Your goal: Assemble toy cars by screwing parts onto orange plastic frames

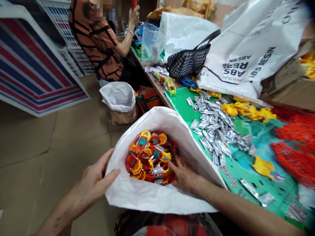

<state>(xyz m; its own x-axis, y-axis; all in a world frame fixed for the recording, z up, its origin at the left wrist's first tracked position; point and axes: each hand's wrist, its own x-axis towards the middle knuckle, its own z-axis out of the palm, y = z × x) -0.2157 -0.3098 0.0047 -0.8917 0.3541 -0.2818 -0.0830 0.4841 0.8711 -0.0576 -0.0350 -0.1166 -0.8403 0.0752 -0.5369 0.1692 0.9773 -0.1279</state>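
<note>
A white woven sack (pixel 157 198) stands wide-mouthed in front of me. Inside it lies a heap of red, orange and yellow plastic toy pieces (pixel 147 159) with silvery strips and teal patches. My left hand (pixel 95 178) pinches the sack's left rim, the thumb inside and the fingers outside. Reaching over the near right rim, my right hand (pixel 184 173) is inside the sack, fingers apart and touching the right side of the heap. I see nothing held in it, though some fingertips are partly hidden among the pieces.
On the green tabletop (pixel 180 101) at right are silver packets (pixel 214 124), yellow plastic parts (pixel 248 109) and red mesh-like pieces (pixel 295 157). Behind them stand a checked bag (pixel 188 60) and a printed white sack (pixel 246 52). A co-worker (pixel 95 42) sits beyond a paper-lined sack (pixel 118 96).
</note>
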